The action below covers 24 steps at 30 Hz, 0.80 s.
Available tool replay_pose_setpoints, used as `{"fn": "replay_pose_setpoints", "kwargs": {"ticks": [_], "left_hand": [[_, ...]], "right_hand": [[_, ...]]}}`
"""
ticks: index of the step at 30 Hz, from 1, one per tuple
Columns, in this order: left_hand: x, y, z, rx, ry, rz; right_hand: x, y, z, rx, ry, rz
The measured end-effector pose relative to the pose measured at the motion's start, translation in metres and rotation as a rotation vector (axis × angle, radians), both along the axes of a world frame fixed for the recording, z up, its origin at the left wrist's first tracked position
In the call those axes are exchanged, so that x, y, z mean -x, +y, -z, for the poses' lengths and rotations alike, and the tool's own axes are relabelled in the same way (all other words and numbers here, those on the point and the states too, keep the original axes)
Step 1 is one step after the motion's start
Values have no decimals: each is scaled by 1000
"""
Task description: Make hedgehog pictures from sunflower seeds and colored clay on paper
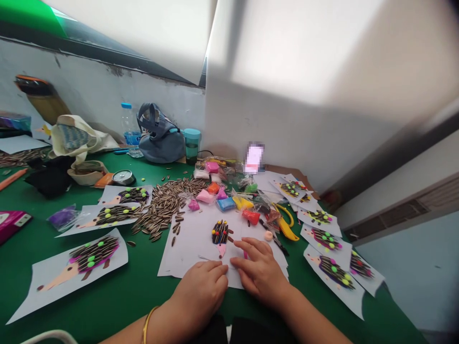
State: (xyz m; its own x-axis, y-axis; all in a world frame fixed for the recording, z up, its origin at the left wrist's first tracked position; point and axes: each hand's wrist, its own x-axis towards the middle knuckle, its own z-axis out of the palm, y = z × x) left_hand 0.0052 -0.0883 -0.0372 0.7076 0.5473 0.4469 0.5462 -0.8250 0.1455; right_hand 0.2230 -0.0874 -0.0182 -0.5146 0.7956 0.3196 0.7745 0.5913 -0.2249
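Note:
On white paper [190,248] lies a small hedgehog figure [220,232], its dark body set with seeds and red and yellow dots, its pink head pointing toward me. My left hand [202,289] rests at the paper's near edge, fingers bent and pressed together; whatever may be in them is hidden. A thin pale stick [204,258] lies just beyond it. My right hand [260,267] is over the paper, fingers apart, with the index fingertip close to the brown seed legs on the hedgehog's right side. A bit of pink clay [245,254] shows beside those fingers.
Sunflower seeds [161,203] are heaped behind the paper, beside bagged coloured clay [225,204]. Yellow-handled scissors [287,229] lie to the right. Finished hedgehog sheets [39,282] lie at both sides. A bag [161,143], a cup [192,145] and a lit phone [254,158] stand behind.

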Motion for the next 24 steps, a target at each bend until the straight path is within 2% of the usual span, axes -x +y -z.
{"fn": "replay_pose_setpoints", "kwargs": {"ticks": [10, 15, 18, 24], "left_hand": [[1, 1, -2, 16, -13, 14], [3, 2, 2, 13, -14, 33], [6, 3, 2, 16, -17, 41], [18, 2, -9, 52, 26, 26]], "right_hand": [[-10, 6, 0, -7, 85, 14], [-17, 25, -1, 70, 0, 120], [-16, 32, -2, 120, -69, 122], [-13, 24, -6, 124, -105, 91]]}}
